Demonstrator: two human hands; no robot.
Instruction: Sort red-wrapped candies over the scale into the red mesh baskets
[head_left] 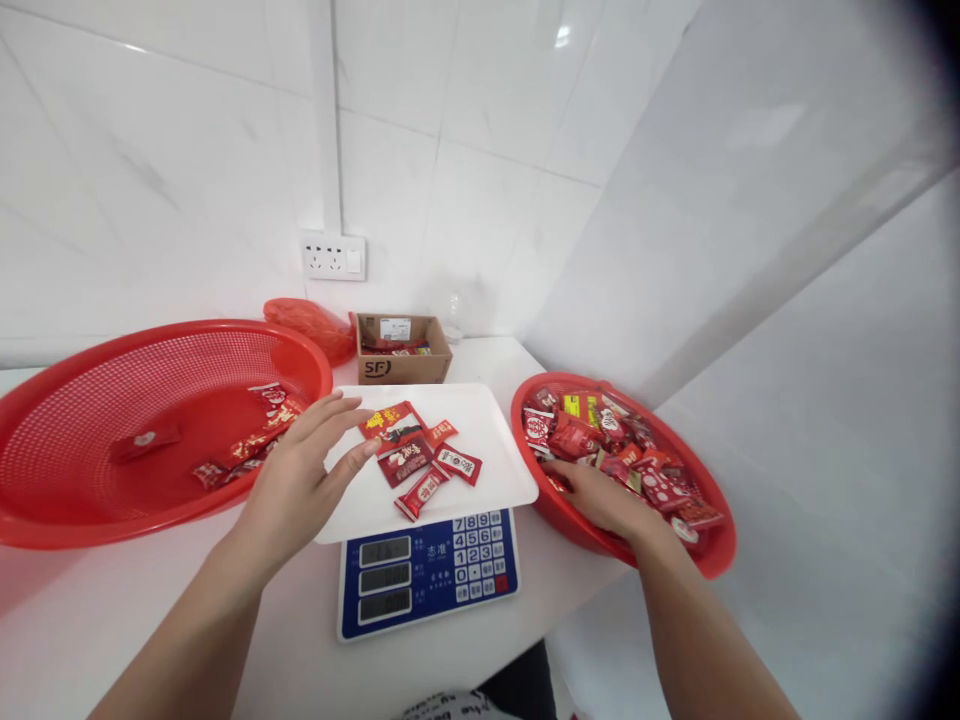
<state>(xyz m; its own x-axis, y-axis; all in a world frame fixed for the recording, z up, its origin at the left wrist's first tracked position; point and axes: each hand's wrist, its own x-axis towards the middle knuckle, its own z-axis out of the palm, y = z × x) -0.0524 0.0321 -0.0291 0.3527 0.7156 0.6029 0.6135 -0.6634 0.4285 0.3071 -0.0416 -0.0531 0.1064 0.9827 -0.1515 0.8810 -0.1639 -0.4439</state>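
My left hand (pixel 311 465) hovers over the left edge of a white scale tray (pixel 495 440), fingers apart and holding nothing. Several red snack packets lie in the middle of that tray, among them a small red packet (pixel 421 490) and a larger red and yellow one (pixel 394 420). Below the tray shows the scale's blue keypad panel (pixel 431 575). On the right, my right hand (pixel 592 495) reaches into a red basket (pixel 718 570) heaped with wrapped snacks (pixel 577 435). Its fingertips are down among the packets, so whether they grip one is hidden.
At the left stands a bigger red mesh basket (pixel 150 365) with a few red packets (pixel 255 445) inside. Behind the scale are a cardboard box (pixel 405 368) holding packets and a red plastic bag (pixel 311 325). White walls close off the back and right; a socket (pixel 334 257) is on the back wall.
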